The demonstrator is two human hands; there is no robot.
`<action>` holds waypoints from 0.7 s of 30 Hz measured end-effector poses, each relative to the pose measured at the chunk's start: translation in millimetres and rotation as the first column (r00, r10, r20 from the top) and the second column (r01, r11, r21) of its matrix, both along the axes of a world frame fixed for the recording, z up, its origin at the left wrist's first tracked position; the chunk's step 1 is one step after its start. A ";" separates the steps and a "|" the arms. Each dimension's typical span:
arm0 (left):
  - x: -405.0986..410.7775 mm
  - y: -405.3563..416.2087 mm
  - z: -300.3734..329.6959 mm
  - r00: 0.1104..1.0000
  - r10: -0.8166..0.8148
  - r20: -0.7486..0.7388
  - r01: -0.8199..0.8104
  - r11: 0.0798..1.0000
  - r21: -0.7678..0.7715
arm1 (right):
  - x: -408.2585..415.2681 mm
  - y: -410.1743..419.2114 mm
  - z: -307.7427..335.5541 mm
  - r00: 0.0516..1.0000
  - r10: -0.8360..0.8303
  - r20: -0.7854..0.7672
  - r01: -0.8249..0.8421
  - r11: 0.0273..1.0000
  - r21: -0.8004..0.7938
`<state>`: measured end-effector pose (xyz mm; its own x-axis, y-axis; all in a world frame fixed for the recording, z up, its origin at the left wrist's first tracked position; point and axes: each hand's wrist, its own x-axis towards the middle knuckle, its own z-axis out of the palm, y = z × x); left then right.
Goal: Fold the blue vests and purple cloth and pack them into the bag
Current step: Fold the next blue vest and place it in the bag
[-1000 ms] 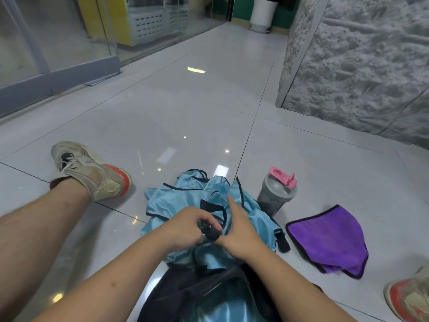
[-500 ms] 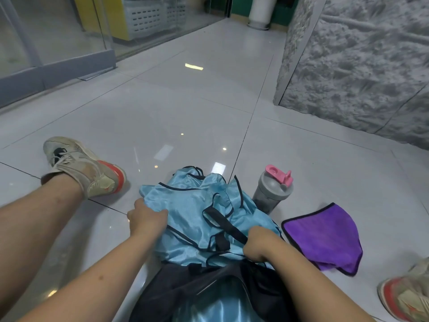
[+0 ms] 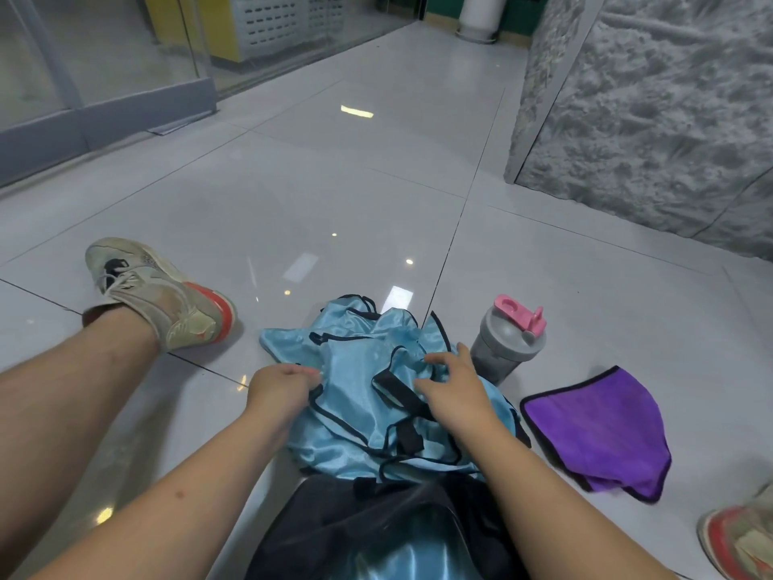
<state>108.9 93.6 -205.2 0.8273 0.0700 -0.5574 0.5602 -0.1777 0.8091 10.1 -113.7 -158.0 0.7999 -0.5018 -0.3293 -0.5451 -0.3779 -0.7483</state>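
A crumpled heap of shiny light-blue vests (image 3: 355, 412) with black trim lies on the tiled floor between my legs. My left hand (image 3: 278, 389) grips the heap's left edge, fingers curled into the fabric. My right hand (image 3: 454, 387) hovers over the heap's right side with fingers spread and loosely bent, holding nothing. The black bag (image 3: 334, 525) lies open just below the heap, with more blue fabric (image 3: 401, 558) inside it. A purple cloth (image 3: 602, 424) with black edging lies flat on the floor to the right.
A grey shaker bottle (image 3: 502, 349) with a pink lid stands right behind the heap, close to my right hand. My left shoe (image 3: 167, 299) and right shoe (image 3: 740, 537) flank the work area. A rough stone wall (image 3: 648, 98) rises at the right.
My hands parted from the middle of the heap. The left went to its left edge and gripped it; the right let go near the bag and rose over the heap's right side.
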 end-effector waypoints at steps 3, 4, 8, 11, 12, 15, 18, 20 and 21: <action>-2.2 -1.2 1.4 0.999 -0.045 0.031 0.046 0.999 -0.019 | 2.9 -3.0 7.6 0.997 -0.075 -0.026 0.077 0.988 0.132; -3.1 -1.2 2.8 0.997 -0.057 0.047 0.059 0.998 -0.031 | 4.1 -4.2 7.6 0.995 -0.091 -0.038 0.096 0.984 0.150; -1.9 1.2 15.5 0.988 -0.034 0.149 0.045 0.996 -0.072 | 12.5 -13.3 8.6 0.977 -0.209 0.049 0.193 0.953 0.233; 0.8 -0.1 31.4 0.976 -0.056 0.210 0.065 0.997 -0.036 | 18.5 -24.0 28.9 0.934 -0.329 0.137 0.269 0.902 0.338; 1.0 -1.9 36.5 0.969 -0.092 0.231 0.099 0.995 -0.021 | 19.3 -28.2 37.3 0.922 -0.349 0.169 0.275 0.896 0.349; 1.9 -7.2 51.0 0.924 -0.154 0.351 0.146 0.988 0.051 | 17.7 -39.3 60.1 0.903 -0.360 0.236 0.255 0.888 0.382; 1.2 -9.6 73.9 0.880 -0.151 0.450 0.126 0.988 0.086 | 11.1 -48.5 79.2 0.888 -0.371 0.271 0.236 0.875 0.424; -0.9 -8.7 93.7 0.850 -0.157 0.503 0.130 0.988 0.088 | 3.2 -50.5 93.6 0.897 -0.329 0.295 0.205 0.901 0.382; -1.4 -7.8 101.5 0.839 -0.156 0.521 0.132 0.988 0.083 | -0.2 -52.1 100.0 0.897 -0.317 0.307 0.200 0.912 0.358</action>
